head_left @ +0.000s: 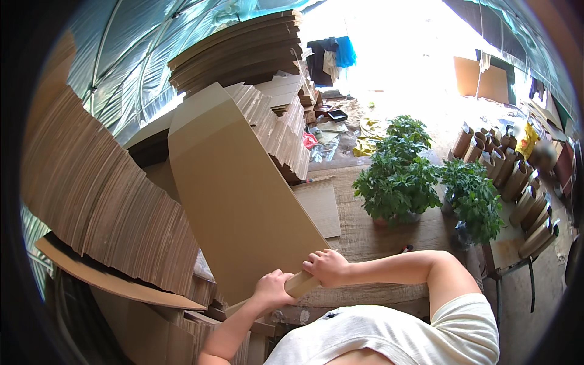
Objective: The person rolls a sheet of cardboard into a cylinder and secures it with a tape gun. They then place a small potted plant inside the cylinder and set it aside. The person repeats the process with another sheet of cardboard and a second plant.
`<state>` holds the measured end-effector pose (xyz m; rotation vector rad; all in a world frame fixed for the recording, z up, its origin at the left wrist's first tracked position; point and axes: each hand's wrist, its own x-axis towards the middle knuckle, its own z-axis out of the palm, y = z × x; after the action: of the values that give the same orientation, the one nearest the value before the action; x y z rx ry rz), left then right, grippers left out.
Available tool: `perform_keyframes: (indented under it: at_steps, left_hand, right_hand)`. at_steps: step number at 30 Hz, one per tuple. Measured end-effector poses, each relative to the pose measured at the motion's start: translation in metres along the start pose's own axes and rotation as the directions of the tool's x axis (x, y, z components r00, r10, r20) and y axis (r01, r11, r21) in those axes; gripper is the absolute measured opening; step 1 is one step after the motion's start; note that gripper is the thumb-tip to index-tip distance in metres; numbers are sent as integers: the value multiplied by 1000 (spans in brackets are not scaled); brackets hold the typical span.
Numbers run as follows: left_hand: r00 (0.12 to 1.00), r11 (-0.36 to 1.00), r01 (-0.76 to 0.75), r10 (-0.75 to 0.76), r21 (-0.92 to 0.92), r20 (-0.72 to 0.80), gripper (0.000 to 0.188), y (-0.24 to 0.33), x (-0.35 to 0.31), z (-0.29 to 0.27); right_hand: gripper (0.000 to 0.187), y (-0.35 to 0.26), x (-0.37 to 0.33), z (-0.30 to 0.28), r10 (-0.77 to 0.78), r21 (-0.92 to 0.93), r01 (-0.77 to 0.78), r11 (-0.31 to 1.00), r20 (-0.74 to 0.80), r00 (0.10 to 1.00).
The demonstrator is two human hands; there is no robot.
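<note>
Brown cardboard fills the middle of the head view: a long sheet (243, 194) slants from the person's waist toward the upper left, its far end bent along a crease. The left hand (274, 291) is curled over the near edge, and the right hand (327, 267) clasps the same end a little farther right. Between them shows a narrow strip (301, 283) of card, apparently a folded flap. Both grips look firm, though the undersides of the fingers are hidden.

The sheet should be light for its size, fairly stiff across its flat but ready to give at the creases. So long a piece may swing or sag when held by one end. Its face is probably smooth and a little slippery, its corners easily crushed. Hands set wider along an edge, thumbs on top, would likely steady it better.

To its left rises a stack (103, 164) of card, with another pile (237, 52) beyond; to its right are leafy plants (398, 182) and brown tubes (517, 178).
</note>
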<state>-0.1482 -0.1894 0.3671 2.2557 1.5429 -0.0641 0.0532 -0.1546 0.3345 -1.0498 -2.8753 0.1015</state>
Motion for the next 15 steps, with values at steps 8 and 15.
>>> perform_keyframes:
  at_steps: [8,15]
  left_hand:
    - [878,969,-39,149,243,-454,74,-3,4,52]
    - [884,959,4,129,282,-449,72,-7,-13,40]
  right_hand:
    - [42,13,6,3,80,67,-81,994,27,996]
    - [51,16,17,-49,-37,153,-35,988,444,895]
